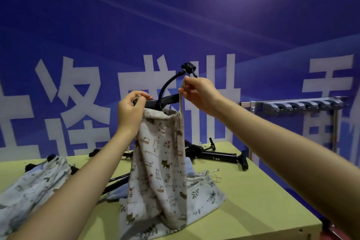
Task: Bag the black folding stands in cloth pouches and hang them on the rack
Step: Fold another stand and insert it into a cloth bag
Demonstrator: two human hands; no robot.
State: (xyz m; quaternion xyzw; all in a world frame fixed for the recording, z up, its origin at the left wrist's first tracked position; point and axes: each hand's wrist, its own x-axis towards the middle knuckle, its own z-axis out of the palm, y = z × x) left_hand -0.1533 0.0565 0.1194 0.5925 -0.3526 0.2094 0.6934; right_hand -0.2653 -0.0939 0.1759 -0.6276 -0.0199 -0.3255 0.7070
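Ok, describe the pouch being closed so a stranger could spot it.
Above the green table, between both raised hands, hangs the cat-print pouch. A black stand pokes out of its top; the neighbouring pouches lie flat and carry leaf prints.

We see two bare forearms coming in from the lower corners, no sleeves, watch or rings, ending in our left hand [131, 111] and right hand [200, 93].
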